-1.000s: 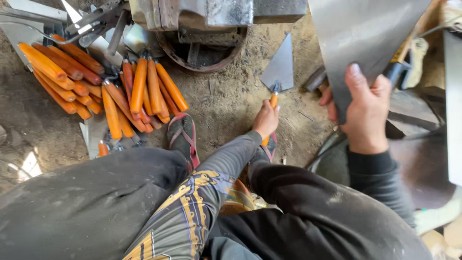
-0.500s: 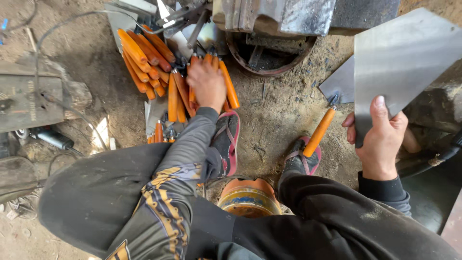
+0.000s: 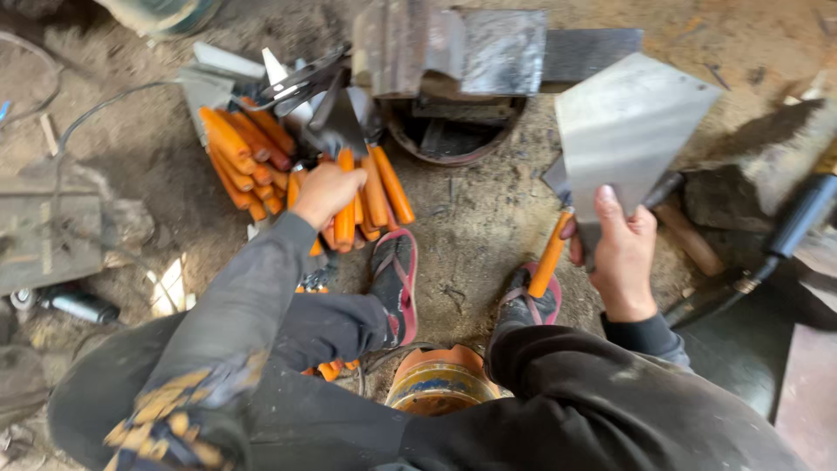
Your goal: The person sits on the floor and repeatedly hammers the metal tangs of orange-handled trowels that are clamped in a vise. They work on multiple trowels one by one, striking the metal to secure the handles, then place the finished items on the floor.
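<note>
The left hand [image 3: 327, 192] reaches out toward eleven o'clock and closes over one orange-handled trowel [image 3: 346, 187] lying on a heap of orange-handled trowels [image 3: 261, 157] on the dirt floor [image 3: 471, 218]. The right hand [image 3: 621, 253], at about two o'clock, grips the lower edge of a flat grey metal sheet [image 3: 623, 131], thumb on its face. Just left of that hand another trowel [image 3: 553, 249] with an orange handle stands tilted; whether the fingers touch it is hard to tell. A dark steel block [image 3: 453, 52] sits at twelve o'clock above a round rusty ring [image 3: 453, 144]. Two sandals [image 3: 397, 279] rest on the floor between the hands.
</note>
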